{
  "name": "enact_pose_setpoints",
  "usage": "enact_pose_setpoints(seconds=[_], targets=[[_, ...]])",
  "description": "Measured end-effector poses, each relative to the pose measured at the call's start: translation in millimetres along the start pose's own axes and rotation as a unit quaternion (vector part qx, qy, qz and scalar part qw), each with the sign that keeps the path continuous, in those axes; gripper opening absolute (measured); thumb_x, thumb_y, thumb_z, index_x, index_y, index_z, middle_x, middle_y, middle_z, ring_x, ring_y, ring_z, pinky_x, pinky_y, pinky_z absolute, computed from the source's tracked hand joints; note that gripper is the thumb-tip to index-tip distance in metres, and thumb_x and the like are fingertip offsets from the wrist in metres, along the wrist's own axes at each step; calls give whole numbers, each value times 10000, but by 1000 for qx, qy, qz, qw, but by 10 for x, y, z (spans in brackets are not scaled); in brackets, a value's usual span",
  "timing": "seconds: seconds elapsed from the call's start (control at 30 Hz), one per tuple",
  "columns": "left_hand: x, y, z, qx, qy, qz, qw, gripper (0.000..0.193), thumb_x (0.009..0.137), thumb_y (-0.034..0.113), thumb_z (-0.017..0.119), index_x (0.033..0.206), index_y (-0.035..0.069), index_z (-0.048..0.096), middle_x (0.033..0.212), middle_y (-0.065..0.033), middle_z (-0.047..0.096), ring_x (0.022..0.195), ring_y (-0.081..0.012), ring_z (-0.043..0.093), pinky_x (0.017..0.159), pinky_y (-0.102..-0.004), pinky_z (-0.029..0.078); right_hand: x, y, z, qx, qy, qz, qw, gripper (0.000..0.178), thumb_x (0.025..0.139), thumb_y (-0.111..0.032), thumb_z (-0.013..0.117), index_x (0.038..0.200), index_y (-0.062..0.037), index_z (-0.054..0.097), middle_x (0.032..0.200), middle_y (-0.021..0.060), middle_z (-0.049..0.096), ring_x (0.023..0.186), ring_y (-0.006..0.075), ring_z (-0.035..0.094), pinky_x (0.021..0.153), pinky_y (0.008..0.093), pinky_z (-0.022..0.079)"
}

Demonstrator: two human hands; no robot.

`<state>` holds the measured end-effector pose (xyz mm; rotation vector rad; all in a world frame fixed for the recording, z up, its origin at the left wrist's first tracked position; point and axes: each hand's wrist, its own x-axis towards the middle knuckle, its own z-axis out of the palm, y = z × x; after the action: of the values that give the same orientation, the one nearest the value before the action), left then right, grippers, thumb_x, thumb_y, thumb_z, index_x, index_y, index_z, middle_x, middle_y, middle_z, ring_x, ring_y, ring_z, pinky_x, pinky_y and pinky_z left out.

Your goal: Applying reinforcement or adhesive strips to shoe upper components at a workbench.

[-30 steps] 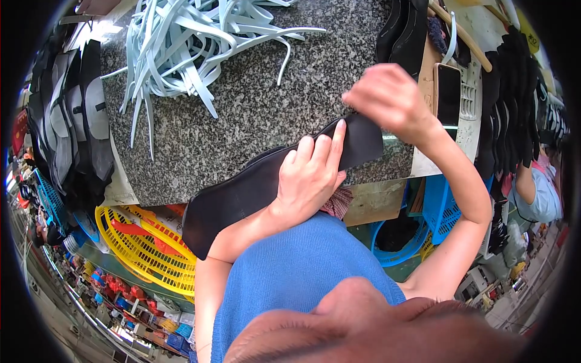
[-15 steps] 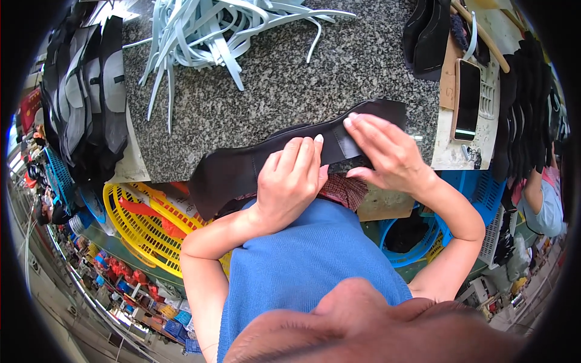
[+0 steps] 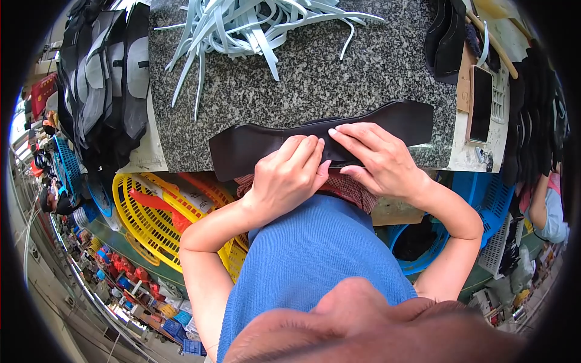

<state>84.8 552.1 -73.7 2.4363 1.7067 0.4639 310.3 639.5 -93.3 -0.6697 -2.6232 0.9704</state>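
Black panel (image 3: 242, 148) lies along the near edge of the speckled bench (image 3: 339, 85). My left grip (image 3: 287, 172) and right grip (image 3: 380, 158) rest fingers on its middle; whether either clamps it, I cannot tell.

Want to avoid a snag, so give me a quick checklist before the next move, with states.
1. Left hand on the black piece: ok, fingers on it near its middle.
2. Right hand on the piece: ok, fingertips on it, close to the left hand's.
3. Piece wholly over the speckled slab: not ok, its left end reaches past the slab's near edge.
4. Pale blue strips apart from the piece: ok, piled farther back on the slab.
5. Phone off the slab: ok, lying beyond its right edge.
6. Underside of the piece flat: cannot tell, hidden from this view.
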Motion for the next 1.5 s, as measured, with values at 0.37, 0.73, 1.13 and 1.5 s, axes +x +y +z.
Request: enact_pose_setpoints(seconds=[0.37,0.73,1.13,1.5], targets=[[-32,-199,4,-23,-7,43,999,390,850,261,824,1112,-20,756,1139,-99,749,998,-215,717,830,-319,601,204,-208,83,-87,1,-10,996,700,889,-443,761,1398,20,631,1401,116,628,1251,247,610,1068,383,500],[-21,-276,9,-103,-21,-42,994,169,883,119,792,1001,45,696,992,-65,739,904,-216,727,676,-332,596,253,-154,164,-41,66,59,995,288,822,-29,720,1110,-35,718,1087,89,703,952,271,700,861,407,567],[-173,-245,10,51,-57,118,990,431,920,276,661,1235,-16,694,1246,-139,671,1196,-289,654,1039,-342,561,111,-250,84,-33,-16,34,999,620,866,-229,714,1424,19,612,1370,169,621,1269,360,598,1106,489,474],[-217,-135,140,126,-16,157,979,376,883,180,614,1150,-56,735,1157,-156,716,1144,-300,684,973,-342,569,92,-255,207,-45,-5,1,999,792,891,-445,757,1525,-36,517,1435,142,625,1327,285,614,1132,436,478]])
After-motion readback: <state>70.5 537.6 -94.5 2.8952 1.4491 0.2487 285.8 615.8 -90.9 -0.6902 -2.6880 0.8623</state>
